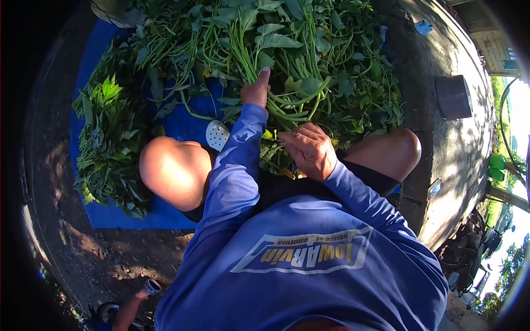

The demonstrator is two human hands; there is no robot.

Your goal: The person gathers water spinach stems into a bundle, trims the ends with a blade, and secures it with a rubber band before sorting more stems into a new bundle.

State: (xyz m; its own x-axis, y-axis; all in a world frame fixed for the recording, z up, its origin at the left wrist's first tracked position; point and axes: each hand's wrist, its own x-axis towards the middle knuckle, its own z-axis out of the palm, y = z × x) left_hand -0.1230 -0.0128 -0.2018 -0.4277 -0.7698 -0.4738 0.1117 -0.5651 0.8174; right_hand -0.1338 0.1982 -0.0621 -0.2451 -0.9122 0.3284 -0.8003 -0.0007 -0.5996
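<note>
My left hand [255, 92] is closed around a bunch of water spinach [240, 55], its thumb pointing away from me along the stems. The leafy ends fan out beyond the fist, and the thick cut-looking stems [290, 113] come out on the near right side. Just right of and below it, my right hand [312, 150] is closed, thumb and fingertips pinched on a thin stem with a small yellow-green leaf [269, 134]. A large heap of the same greens [353, 66] spreads behind and around both hands.
A blue tarp [165, 212] lies under the greens. Another leafy pile [107, 143] is at the left. A white perforated clog [217, 135] shows by my left knee. On the concrete ledge to the right stands a dark metal pot [454, 97]. Another person's arm [130, 310] appears at lower left.
</note>
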